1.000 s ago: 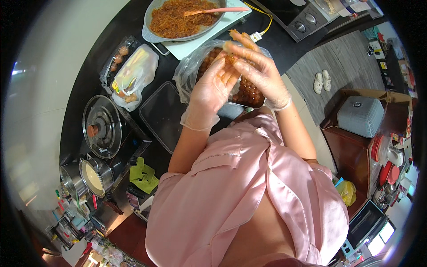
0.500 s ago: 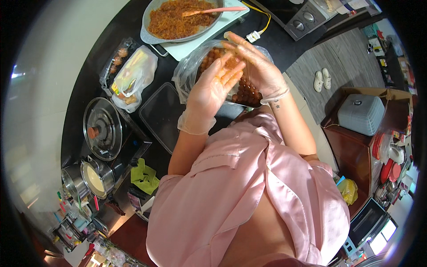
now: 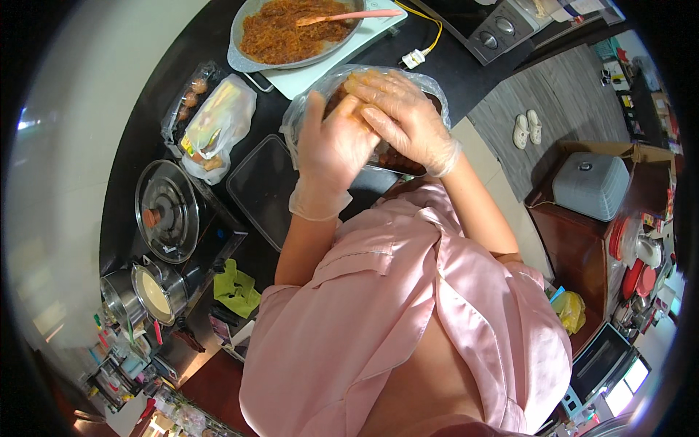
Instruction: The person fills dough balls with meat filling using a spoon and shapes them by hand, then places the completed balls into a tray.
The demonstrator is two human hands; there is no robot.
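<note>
Both my hands wear clear plastic gloves smeared orange-brown. My left hand [image 3: 336, 146] lies palm up, its thumb apart and slightly blurred. Across its palm and fingers rests my right hand [image 3: 404, 109], fingers close together and bent over. The two palms are pressed on each other; whatever lies between them is hidden. Right below the hands is a tray of small brown balls [image 3: 399, 162], mostly covered by them, with a crumpled clear plastic bag [image 3: 293, 122] around it. Beyond, a grey pan [image 3: 234, 54] holds shredded orange-brown filling [image 3: 280, 36], with a pink-handled spatula [image 3: 357, 15] resting in it.
The pan sits on a white cooktop [image 3: 291, 84]. Left of the hands are a clear plastic lid [image 3: 255, 186], a bagged package [image 3: 222, 124], an egg carton [image 3: 193, 95] and a glass pot lid [image 3: 167, 211]. A yellow cord with a white plug [image 3: 413, 58] lies behind the tray.
My hands have come together: the right has lowered and turned over onto the left palm, which was facing it with fingers spread. The tray's balls are now more covered.
</note>
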